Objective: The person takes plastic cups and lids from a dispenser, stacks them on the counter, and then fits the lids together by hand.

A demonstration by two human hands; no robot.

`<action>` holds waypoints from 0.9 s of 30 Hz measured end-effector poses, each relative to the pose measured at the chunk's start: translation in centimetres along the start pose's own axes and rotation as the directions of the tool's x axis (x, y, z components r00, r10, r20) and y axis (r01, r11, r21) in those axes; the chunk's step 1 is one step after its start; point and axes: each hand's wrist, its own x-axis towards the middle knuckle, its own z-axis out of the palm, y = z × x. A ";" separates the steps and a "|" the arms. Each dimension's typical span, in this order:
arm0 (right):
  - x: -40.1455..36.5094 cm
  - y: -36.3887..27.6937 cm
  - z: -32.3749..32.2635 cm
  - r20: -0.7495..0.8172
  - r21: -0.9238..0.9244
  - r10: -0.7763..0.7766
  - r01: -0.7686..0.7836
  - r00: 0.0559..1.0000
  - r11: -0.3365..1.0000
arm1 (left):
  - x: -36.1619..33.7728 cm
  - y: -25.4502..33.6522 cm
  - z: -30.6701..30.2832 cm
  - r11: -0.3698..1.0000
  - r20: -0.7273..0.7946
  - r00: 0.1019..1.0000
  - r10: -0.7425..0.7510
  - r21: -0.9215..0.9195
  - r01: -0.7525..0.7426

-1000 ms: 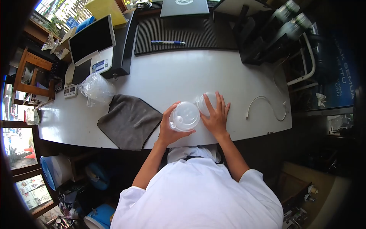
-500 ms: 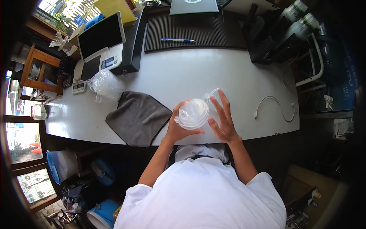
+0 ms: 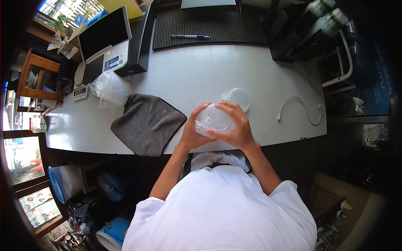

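A stack of clear plastic lids (image 3: 216,119) is held between both hands, close to the table's front edge. My left hand (image 3: 193,129) wraps round the stack's left side and underneath. From the right, my right hand (image 3: 239,127) grips the same stack, fingers over its far rim and thumb at the near side. One separate clear lid (image 3: 239,99) lies on the white table just beyond my right hand. To the left of my hands a grey cloth (image 3: 147,124) is spread near the edge.
A clear plastic bag (image 3: 109,88) sits left of the cloth, beside a tablet on a stand (image 3: 104,35). A pen (image 3: 190,36) lies on a black mat (image 3: 226,27) at the back. A white cable (image 3: 298,98) curls at the right.
My right hand has moved left from beside the separate lid and closed on the stack. That lid now lies flat on the table. The whole view has shifted slightly.
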 end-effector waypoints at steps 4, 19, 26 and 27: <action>0.0 -0.5 0.1 0.017 -0.131 -0.094 0.095 0.995 0.987 | 0.7 0.4 -0.3 0.998 0.016 1.000 0.010 0.055 -0.011; 0.5 -0.3 -0.9 0.110 -0.117 -0.003 0.015 0.994 0.993 | 1.1 1.8 -0.9 0.997 0.079 0.997 -0.024 0.077 0.018; 0.8 -0.7 -1.0 0.079 -0.058 -0.027 0.032 0.997 0.998 | 1.1 2.0 -0.7 0.996 0.095 0.994 -0.045 0.087 0.037; 0.7 -0.6 -0.9 0.074 -0.063 -0.036 0.041 0.997 0.997 | 0.9 2.1 -0.6 0.994 0.092 0.994 -0.050 0.100 0.040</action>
